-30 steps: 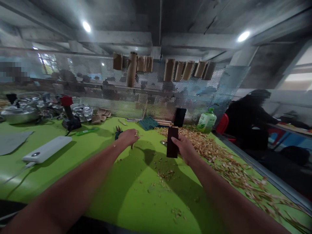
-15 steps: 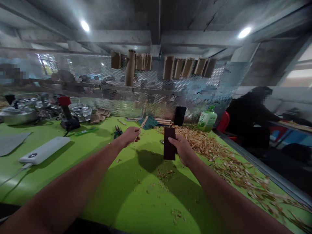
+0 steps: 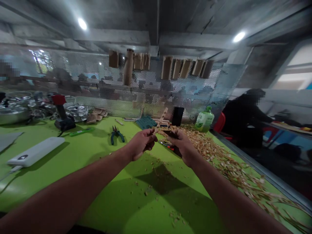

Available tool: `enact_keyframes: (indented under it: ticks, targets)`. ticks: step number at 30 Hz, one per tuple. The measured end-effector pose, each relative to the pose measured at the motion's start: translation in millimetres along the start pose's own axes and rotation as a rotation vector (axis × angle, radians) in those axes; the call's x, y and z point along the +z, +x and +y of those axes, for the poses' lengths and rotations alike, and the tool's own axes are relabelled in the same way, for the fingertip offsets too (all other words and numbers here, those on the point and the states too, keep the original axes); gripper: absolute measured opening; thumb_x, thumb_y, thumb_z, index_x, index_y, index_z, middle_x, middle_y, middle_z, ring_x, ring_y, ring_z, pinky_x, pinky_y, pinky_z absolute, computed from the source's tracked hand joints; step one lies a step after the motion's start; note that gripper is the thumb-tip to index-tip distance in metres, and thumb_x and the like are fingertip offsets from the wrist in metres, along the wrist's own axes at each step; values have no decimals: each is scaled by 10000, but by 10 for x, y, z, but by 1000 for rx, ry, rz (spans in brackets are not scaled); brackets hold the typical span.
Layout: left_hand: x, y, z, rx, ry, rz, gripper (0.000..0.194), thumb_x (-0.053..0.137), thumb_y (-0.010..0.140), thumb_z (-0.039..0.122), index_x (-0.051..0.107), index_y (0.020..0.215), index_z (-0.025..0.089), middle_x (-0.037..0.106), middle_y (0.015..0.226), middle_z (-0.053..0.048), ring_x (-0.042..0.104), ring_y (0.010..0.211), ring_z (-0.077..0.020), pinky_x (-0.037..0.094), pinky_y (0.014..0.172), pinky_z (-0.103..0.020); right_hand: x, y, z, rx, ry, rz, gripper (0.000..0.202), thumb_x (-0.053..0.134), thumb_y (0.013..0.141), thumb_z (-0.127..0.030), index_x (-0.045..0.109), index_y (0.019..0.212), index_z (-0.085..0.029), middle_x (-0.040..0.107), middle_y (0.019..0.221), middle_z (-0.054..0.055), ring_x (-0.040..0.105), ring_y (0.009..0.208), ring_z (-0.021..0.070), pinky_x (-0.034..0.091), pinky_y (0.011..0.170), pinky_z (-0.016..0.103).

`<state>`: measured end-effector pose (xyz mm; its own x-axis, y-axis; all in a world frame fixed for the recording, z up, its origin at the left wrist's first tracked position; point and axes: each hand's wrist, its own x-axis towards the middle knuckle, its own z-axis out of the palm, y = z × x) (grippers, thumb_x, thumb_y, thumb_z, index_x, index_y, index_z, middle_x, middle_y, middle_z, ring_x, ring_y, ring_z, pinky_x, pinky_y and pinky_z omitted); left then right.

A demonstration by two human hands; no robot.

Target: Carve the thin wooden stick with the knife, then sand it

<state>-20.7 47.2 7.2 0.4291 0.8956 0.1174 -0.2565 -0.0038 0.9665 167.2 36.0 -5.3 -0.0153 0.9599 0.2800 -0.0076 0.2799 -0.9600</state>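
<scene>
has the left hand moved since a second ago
Yes. The left hand rose off the table and swung right, away from the pliers, meeting the right hand; it holds a thin wooden stick.

Both arms stretched forward, left hand (image 3: pixel 142 143) and right hand (image 3: pixel 181 146) raised close together, fingers curled

Two bare forearms and hands, no sleeves

Both arms enter from the near edge, uncovered from the frame's bottom to the fingertips: no sleeve, cuff or glove shows on either. The left hand (image 3: pixel 141 143) and the right hand (image 3: pixel 181 146) carry no ring, and neither wrist shows a watch, band or bracelet. The forearms are long and lean, narrowing toward the wrists. The fingers (image 3: pixel 149 140) are bare; nail detail is too blurred to tell.
</scene>
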Motion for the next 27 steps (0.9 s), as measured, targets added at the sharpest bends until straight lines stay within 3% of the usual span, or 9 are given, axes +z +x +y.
enact_keyframes:
  ticks: [4,7,10,12,17,23,27]
  targets:
    - [9,-8,-34,14,23,60,231,676,745,171,623,970,159,574,739,10,437,470,-39,303,414,-162,-30,-15,-15,-14,35,-67,474,678,701,-580,603,1043,-260,597,851,-1,525,744,138,412,592,217]
    - [4,9,-58,58,-7,79,189,688,741,209,623,906,146,565,713,13,362,430,-21,251,396,-163,-27,-16,-19,104,96,-87,540,527,749,-710,653,967,-232,618,811,24,545,709,155,420,555,234]
    - [-3,34,-86,80,3,43,189,701,741,279,615,830,136,546,653,20,332,415,-19,221,391,-168,-12,-12,-7,182,65,-136,428,726,636,-592,648,810,-210,611,706,6,530,619,145,421,541,245]
    - [5,42,-111,89,51,30,210,702,739,311,620,817,133,508,579,39,329,401,-26,226,392,-175,1,-14,10,144,11,-147,401,788,586,-531,621,731,-197,573,631,-20,484,557,119,385,514,232]
    - [65,22,-174,109,172,48,181,674,708,270,622,815,135,498,531,48,370,397,-48,266,395,-194,35,-27,38,31,-91,-119,418,733,649,-569,578,641,-180,486,542,-47,390,497,83,296,469,211]
    - [85,-11,-243,155,259,-20,131,562,626,86,590,731,160,465,499,69,381,439,-56,282,435,-191,84,-44,30,16,-61,-51,422,757,603,-575,588,652,-191,541,552,-31,445,505,101,323,455,216]
    - [95,-26,-203,131,298,20,96,603,657,111,588,740,157,502,541,58,370,447,-48,263,435,-181,26,12,57,36,-59,-20,432,760,595,-584,589,647,-190,551,533,-27,445,476,101,319,429,218]
